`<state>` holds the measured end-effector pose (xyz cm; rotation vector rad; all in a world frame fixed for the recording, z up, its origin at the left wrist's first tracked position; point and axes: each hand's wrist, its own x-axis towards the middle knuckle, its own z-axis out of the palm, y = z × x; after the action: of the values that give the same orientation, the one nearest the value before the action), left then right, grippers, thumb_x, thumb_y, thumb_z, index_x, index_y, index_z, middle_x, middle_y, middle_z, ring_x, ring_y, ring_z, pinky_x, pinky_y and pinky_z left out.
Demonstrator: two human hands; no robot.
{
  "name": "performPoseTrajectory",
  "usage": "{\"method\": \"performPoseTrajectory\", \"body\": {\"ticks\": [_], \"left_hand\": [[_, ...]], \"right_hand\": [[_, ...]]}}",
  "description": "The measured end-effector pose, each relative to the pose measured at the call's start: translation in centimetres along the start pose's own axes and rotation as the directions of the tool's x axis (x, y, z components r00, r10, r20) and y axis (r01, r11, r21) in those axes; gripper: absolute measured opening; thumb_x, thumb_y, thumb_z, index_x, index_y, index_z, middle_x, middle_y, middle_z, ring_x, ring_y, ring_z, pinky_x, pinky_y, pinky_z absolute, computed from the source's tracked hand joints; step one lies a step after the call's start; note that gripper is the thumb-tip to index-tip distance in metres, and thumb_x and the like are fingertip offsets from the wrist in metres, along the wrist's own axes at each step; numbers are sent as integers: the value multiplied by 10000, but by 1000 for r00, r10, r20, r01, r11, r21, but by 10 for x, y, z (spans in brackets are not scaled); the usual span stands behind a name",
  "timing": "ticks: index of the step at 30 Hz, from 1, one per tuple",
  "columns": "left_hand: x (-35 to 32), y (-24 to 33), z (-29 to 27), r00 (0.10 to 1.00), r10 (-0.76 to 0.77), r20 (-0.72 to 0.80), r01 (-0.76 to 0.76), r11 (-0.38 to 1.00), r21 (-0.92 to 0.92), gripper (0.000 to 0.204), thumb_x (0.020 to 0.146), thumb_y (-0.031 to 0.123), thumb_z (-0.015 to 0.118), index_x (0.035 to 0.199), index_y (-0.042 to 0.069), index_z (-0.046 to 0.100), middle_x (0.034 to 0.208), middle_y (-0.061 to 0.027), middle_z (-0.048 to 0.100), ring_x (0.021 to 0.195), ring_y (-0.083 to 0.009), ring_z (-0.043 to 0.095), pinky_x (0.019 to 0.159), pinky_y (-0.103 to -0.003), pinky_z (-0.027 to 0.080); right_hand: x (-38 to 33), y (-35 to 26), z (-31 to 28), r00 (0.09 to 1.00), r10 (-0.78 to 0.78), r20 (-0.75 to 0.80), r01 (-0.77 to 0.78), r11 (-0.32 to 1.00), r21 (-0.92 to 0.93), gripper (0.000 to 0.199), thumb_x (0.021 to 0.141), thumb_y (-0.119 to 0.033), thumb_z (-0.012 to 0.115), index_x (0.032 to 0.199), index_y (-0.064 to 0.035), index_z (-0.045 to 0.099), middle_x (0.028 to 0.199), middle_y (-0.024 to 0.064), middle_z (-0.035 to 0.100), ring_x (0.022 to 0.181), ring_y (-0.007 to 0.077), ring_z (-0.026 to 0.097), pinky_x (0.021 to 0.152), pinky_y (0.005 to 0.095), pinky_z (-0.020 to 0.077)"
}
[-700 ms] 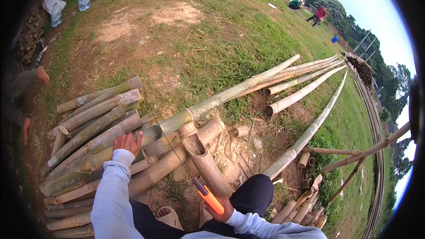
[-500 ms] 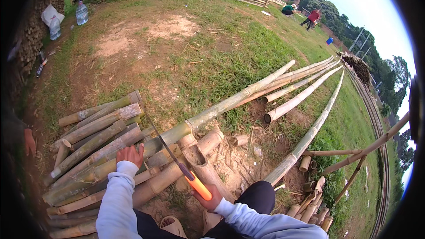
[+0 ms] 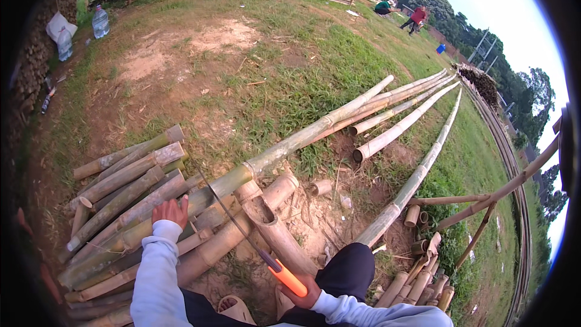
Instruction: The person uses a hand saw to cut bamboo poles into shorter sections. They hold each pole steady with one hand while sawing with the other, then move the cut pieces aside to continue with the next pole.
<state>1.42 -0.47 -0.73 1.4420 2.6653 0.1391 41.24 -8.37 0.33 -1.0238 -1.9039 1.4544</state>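
Observation:
My left hand (image 3: 171,212) presses down with bent fingers on a long greenish bamboo pole (image 3: 292,143), which slants away to the far right. In my right hand (image 3: 310,293) is a handsaw (image 3: 287,277) with an orange handle and a thin, slightly curved dark blade. The blade crosses the pole just right of my left hand; how deep it sits in the bamboo I cannot tell. Beneath the pole, thick bamboo pieces (image 3: 279,237) cross as a support, one with an open slot in its upper side.
Cut bamboo lengths (image 3: 121,197) are piled at left. More long poles (image 3: 396,127) stretch away at right, near short offcuts (image 3: 417,287) and a bamboo frame (image 3: 484,209). Clear plastic bottles (image 3: 100,22) stand far left. Two people (image 3: 415,19) are in the far distance.
My right hand has drawn the saw back toward me and to the right, the blade still across the pole. My left hand stays on the pole. The view has shifted slightly.

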Motion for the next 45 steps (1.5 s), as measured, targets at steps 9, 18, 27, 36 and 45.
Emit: {"method": "performPoseTrajectory", "body": {"ticks": [9, 18, 27, 36, 45], "left_hand": [[4, -1, 10, 997, 73, -24, -72, 997, 30, 656, 1030, 541, 398, 877, 1, 738, 903, -286, 711, 894, -459, 693, 891, -522, 514], [1, 10, 7, 999, 35, 3, -35, 999, -6, 653, 1030, 535, 396, 881, 0, 740, 902, -284, 711, 901, -465, 687, 865, -531, 519], [6, 7, 3, 999, -5, 43, 4, 1000, 18, 680, 1022, 567, 388, 914, 3, 753, 973, -284, 713, 947, -445, 694, 886, -526, 519], [10, 8, 6, 999, 21, 37, -20, 1000, -6, 704, 1016, 603, 384, 858, 22, 750, 928, -252, 725, 948, -415, 698, 922, -509, 500], [2, -3, -7, 977, -18, 212, 24, 999, -25, 718, 1031, 607, 359, 919, -3, 721, 965, -269, 715, 967, -434, 685, 910, -523, 507]], "right_hand": [[89, 9, 32, 999, -6, -49, 7, 1000, 27, 185, 913, -193, 723, 902, -13, 678, 710, 192, 627, 595, 260, 583, 594, 395, 476], [55, 31, 13, 1000, 19, 3, -18, 998, -62, 189, 904, -176, 715, 987, -8, 688, 718, 183, 644, 605, 288, 615, 605, 396, 488], [156, -1, 35, 991, -126, -35, 127, 991, 33, 271, 907, -201, 738, 1078, -6, 657, 800, 104, 654, 718, 199, 630, 687, 359, 509], [150, 7, 50, 977, -158, -142, 167, 984, 57, 275, 942, -209, 744, 1068, 23, 664, 767, 100, 635, 700, 158, 584, 672, 333, 498], [-27, 0, 4, 995, 93, -46, -98, 990, -106, 341, 913, -32, 678, 1246, 40, 665, 828, 99, 705, 702, 147, 663, 686, 285, 530]]}}
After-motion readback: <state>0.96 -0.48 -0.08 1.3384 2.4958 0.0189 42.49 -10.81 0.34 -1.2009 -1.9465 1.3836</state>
